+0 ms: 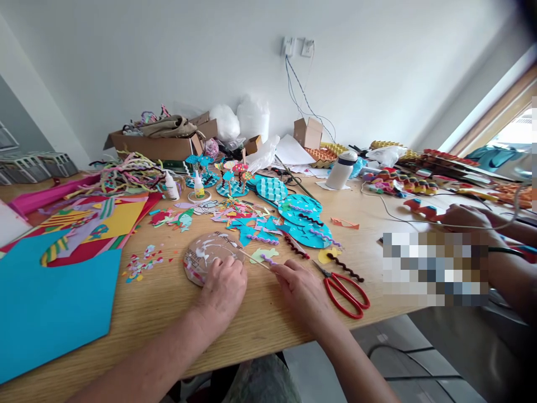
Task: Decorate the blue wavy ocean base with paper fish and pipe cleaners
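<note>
A round piece of brown cardboard [197, 254] with white glue smears lies on the table. My left hand [224, 282] rests at its right edge, fingers bent and pressed together; what they grip is hidden. A thin wooden stick [254, 259] slants from beside the cardboard down to my right hand [297, 285], whose thumb and fingers pinch its lower end. Just beyond that hand are a pale green paper cutout [263, 257] and a short purple wavy strip. Red-handled scissors [346, 294] lie to the right of my right hand.
Blue paper [59, 302] covers the table's left side. Paper scraps, glue bottles [172, 187] and blue decorated discs [300, 210] lie ahead. A white bottle [340, 170] stands farther back. Another person's hands [465, 218] are at the right.
</note>
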A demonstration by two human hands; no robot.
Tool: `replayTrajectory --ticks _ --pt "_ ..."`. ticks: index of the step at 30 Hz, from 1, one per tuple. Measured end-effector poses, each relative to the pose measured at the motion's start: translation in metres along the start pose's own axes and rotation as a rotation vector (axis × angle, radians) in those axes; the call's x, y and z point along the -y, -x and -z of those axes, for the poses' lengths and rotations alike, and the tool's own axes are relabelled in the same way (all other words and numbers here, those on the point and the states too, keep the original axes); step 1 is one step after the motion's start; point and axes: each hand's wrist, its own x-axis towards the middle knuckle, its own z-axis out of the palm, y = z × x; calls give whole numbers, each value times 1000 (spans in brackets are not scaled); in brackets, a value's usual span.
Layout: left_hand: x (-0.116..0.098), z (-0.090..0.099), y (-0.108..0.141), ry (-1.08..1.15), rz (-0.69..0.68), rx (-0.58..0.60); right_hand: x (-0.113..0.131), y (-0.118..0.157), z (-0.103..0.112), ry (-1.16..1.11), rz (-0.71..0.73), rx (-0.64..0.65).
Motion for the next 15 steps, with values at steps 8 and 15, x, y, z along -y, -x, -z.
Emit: replayTrajectory --ticks 8,15 --pt "23 -2 36 34 69 2 3 -10 -2 -19 40 -9" --pt "31 -11 46 33 87 -57 8 -23 -6 5 57 43"
